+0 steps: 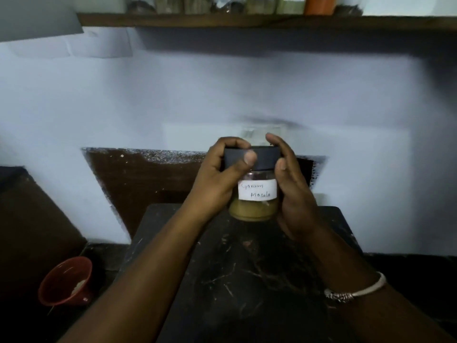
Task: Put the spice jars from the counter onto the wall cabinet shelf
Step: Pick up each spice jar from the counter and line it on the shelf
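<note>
A clear spice jar [254,209] with a black lid and a white label reading "Garam Masala" is held upright above the dark counter [247,280]. Yellow-brown powder fills its lower part. My left hand [220,179] grips the lid, thumb across its front. My right hand [294,189] clasps the jar's right side, fingers curled over the lid's far edge. The wooden wall shelf [247,21] runs along the top of the view, well above the jar, with several jars [319,4] standing on it, mostly cut off by the frame.
A red bowl [66,280] sits low at the left beside the counter. A pale blue wall fills the middle, with a dark unpainted patch [148,179] behind the hands. A grey panel [37,16] juts in at the top left.
</note>
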A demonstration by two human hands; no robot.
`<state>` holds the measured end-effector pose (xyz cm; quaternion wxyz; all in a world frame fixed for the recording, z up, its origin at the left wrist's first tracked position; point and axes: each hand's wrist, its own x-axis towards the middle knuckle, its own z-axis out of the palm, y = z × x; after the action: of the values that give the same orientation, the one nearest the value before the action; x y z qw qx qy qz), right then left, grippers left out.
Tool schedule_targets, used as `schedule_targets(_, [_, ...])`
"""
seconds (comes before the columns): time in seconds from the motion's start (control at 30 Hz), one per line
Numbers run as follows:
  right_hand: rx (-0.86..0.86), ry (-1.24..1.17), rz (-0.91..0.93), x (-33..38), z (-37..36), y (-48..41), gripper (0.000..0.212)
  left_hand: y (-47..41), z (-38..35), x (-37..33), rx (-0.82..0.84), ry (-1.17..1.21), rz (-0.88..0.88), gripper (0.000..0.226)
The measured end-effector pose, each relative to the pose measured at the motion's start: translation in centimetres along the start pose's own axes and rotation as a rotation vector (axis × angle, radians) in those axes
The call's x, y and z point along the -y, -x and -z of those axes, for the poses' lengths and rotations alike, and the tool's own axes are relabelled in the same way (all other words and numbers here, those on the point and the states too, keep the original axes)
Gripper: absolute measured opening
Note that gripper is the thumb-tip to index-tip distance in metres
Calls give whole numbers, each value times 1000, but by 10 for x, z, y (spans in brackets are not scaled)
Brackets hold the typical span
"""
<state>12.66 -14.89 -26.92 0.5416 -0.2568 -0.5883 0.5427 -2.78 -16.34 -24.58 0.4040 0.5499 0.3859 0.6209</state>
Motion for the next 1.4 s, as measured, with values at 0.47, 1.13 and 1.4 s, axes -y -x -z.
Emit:
schedule_targets(0.47, [57,65,175,99,35,15,50,-5,-86,-63,71,303,-69,24])
schedule_targets(1.13, [95,341,170,130,59,5,87,-27,-102,-78,77,155,-219,28])
schedule_targets(1.4, [-117,705,465,174,68,-35,99,-95,-127,-121,90,102,-395,19])
